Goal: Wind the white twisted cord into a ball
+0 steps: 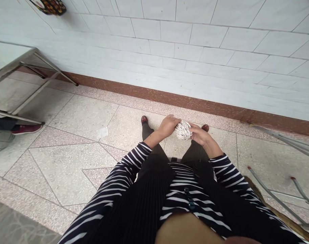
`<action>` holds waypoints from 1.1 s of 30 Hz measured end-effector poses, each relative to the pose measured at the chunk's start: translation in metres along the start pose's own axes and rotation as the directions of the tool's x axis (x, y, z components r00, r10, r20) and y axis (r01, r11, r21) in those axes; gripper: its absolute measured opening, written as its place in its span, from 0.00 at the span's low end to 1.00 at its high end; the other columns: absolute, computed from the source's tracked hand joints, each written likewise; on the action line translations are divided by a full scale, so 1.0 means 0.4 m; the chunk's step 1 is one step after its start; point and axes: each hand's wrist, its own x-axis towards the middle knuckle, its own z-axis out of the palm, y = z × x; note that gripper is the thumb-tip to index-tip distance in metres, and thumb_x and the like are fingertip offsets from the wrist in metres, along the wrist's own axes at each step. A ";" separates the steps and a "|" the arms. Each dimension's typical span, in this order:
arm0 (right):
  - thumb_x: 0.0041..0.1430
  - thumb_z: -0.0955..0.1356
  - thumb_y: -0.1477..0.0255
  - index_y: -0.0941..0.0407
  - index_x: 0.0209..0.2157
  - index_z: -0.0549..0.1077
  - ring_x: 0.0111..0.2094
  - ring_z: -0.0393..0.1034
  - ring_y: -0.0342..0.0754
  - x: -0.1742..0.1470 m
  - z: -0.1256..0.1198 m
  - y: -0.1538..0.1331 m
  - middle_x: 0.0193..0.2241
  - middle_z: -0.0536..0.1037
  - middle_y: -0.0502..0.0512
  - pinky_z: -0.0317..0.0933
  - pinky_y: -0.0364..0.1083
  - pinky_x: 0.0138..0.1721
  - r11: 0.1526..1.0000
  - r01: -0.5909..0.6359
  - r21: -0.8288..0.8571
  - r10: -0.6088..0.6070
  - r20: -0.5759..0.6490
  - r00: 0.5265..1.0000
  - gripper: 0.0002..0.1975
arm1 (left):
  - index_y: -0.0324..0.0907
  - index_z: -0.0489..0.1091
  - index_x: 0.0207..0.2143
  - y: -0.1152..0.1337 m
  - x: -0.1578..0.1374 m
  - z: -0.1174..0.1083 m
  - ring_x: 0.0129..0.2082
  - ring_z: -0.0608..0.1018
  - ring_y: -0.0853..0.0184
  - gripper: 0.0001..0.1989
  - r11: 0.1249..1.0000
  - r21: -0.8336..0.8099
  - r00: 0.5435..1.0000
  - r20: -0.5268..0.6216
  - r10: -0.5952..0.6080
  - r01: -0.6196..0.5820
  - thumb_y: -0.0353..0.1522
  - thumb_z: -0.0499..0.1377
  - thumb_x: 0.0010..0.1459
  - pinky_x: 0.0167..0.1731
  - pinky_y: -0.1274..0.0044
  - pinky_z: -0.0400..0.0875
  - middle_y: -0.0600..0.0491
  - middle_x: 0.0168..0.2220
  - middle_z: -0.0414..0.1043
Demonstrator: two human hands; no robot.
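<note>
A round ball of white cord [183, 130] with thin dark flecks is held up in front of my lap, between both hands. My left hand [169, 126] grips its left side, with the fingers curled over the top edge. On the opposite side my right hand [200, 135] holds the ball, thumb and fingers against its surface. Striped sleeves cover both forearms. The undersides of the ball and some fingertips are hidden.
At the left stands a metal-legged table [14, 61], with another person's dark red shoe [27, 128] below it. A white scrap [102, 132] lies on the floor. Metal chair legs [276, 193] are at the right. A tiled wall [169, 51] rises ahead.
</note>
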 end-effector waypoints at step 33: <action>0.33 0.85 0.47 0.42 0.58 0.77 0.69 0.68 0.65 -0.157 0.099 -0.339 0.58 0.78 0.54 0.75 0.59 0.60 0.712 0.697 -0.087 -0.702 -0.062 0.710 0.47 | 0.41 0.73 0.24 -0.080 0.024 0.129 0.31 0.79 0.66 0.18 0.675 -0.517 0.850 0.323 -0.416 0.527 0.36 0.57 0.68 0.38 0.76 0.70 0.52 0.29 0.81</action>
